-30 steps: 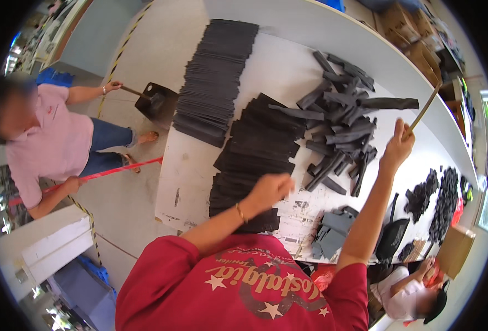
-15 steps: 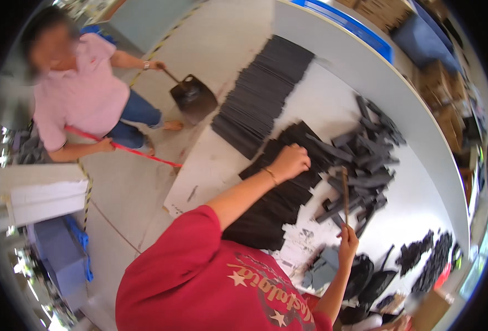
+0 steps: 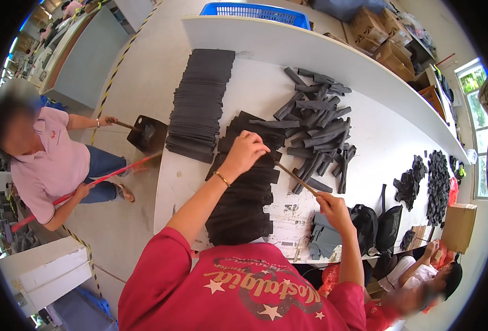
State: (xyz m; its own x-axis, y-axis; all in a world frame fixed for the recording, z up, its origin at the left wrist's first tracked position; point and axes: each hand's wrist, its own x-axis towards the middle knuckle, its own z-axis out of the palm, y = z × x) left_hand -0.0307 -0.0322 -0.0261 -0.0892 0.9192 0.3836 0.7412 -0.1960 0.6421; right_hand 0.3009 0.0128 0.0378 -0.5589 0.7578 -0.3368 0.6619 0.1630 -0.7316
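My right hand [image 3: 335,211] grips one end of a thin brown stick [image 3: 296,177], which slants up and left over the table. The stick's far end meets the fingers of my left hand [image 3: 248,150]. These fingers are pinched together; what lies between them is too small to make out. Under my left hand, flat black fabric pieces [image 3: 241,204] overlap in a long row. Just right of it lies a loose heap of dark grey rolled or folded strips [image 3: 324,127]. A neat row of flat dark strips [image 3: 197,105] is at the far left.
The white table [image 3: 376,165] has a raised back panel [image 3: 332,52], with a blue basket [image 3: 255,12] behind it. Black bags [image 3: 387,229] and small black pieces [image 3: 438,187] lie right. A person with a dustpan [image 3: 147,134] and red-handled broom stands left; another person sits lower right.
The view has swung, shifting the table left in the picture. The stick has tilted from upright beside the heap to a slant, its far end now at my left hand. The co-worker's dustpan has moved.
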